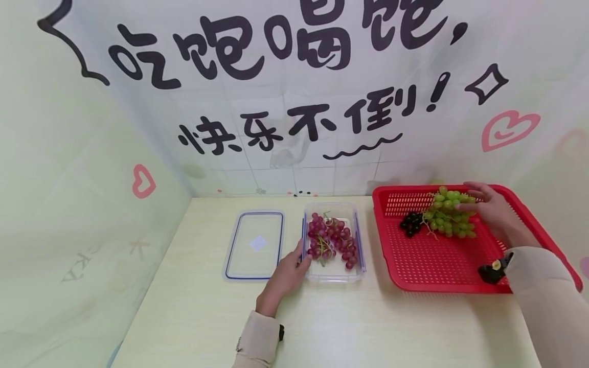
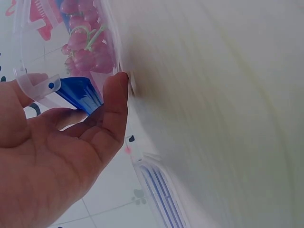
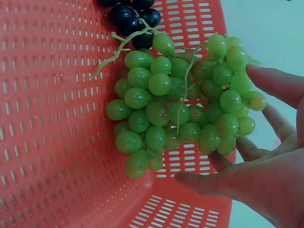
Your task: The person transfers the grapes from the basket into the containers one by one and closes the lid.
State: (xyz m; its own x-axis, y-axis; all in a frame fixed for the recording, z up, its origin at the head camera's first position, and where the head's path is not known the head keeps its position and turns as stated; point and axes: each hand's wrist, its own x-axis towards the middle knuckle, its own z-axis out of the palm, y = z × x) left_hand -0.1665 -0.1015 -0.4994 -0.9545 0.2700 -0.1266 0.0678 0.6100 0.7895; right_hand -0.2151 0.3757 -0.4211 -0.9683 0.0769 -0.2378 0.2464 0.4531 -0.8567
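Note:
A clear lidless food container (image 1: pixel 333 279) with blue-trimmed sides holds bunches of red grapes (image 1: pixel 345 240). My left hand (image 1: pixel 286 273) grips its left side; in the left wrist view, fingers curl by the blue side flap (image 2: pixel 80 92). On the right, my right hand (image 1: pixel 496 212) reaches into a red basket (image 1: pixel 442 271) from its far right part. Its spread fingers stand around the right side of a green grape bunch (image 3: pixel 156 104), with fingertips right at the fruit. The bunch leans by the basket's back wall.
Dark grapes (image 1: pixel 411 223) lie left of the green bunch inside the basket. A clear lid with a blue seal (image 1: pixel 254 245) lies flat left of the container on the pale table (image 1: pixel 331 327). Behind the table hangs a printed white sheet (image 1: pixel 285 102).

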